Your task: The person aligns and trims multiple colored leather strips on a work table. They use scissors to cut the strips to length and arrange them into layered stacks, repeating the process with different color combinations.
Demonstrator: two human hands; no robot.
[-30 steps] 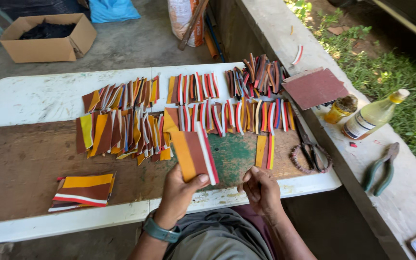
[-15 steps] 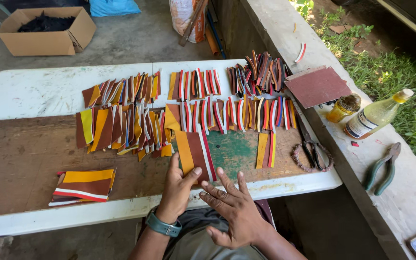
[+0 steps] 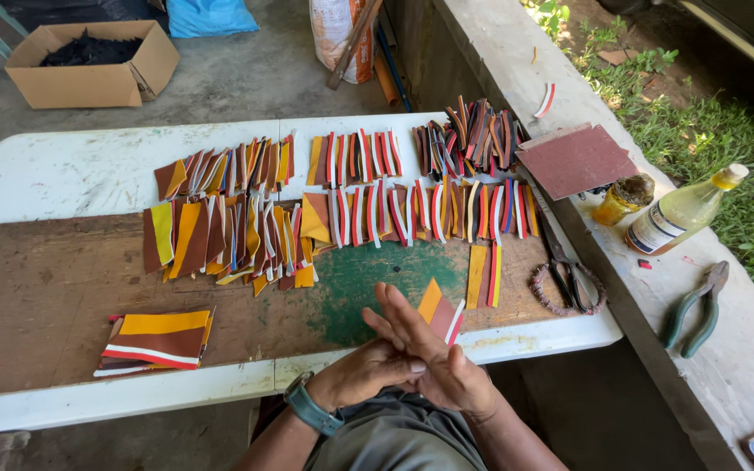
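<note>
At the top left, on the concrete floor, sits an open brown cardboard box (image 3: 89,63) with dark material inside; a blue bag (image 3: 211,16) lies beside it and a white printed sack (image 3: 342,30) stands farther right. On the concrete ledge to your right, a clear bottle of yellow liquid (image 3: 684,209) with a pale label lies tilted, next to a small yellow jar (image 3: 621,199), a reddish-brown sheet (image 3: 576,160) and green-handled pliers (image 3: 698,307).

Your hands meet at the near edge of the white table (image 3: 63,174). Your left hand (image 3: 361,377), with a teal watch at the wrist, is curled beneath your right hand (image 3: 434,353), whose fingers are spread flat across it. Together they pinch a brown, orange and white striped piece (image 3: 442,312), tilted upright just above the wooden board (image 3: 45,305).

Half a second ago that piece lay flat under your left hand against the rows of striped pieces (image 3: 351,214); it has since been lifted toward you, and your right hand has crossed over the left
</note>
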